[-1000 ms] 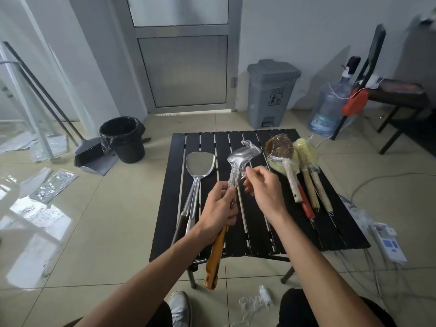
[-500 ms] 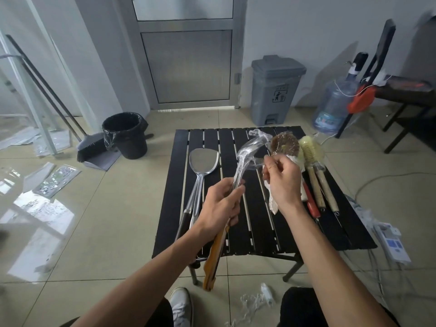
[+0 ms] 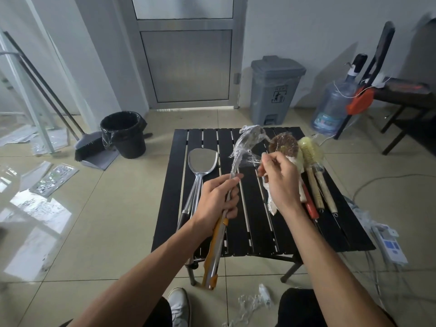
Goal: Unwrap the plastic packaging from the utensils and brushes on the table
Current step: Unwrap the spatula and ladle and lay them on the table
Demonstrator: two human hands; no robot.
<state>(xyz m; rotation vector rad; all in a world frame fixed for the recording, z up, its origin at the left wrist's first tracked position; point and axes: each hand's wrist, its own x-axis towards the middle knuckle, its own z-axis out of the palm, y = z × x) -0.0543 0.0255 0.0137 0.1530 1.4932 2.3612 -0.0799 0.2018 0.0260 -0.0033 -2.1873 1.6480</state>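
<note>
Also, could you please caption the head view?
Left hand grips a wrapped utensil while right hand pinches its plastic wrap over the black table.

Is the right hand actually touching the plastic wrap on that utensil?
Touching. The head view shows the right hand pinching plastic wrap stretched taut from the utensil.

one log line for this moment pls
step: unwrapping utensil | left hand: grips utensil handle | right hand: pinches plastic wrap, stretched from utensil head | table: bare spatula, wrapped brushes
</note>
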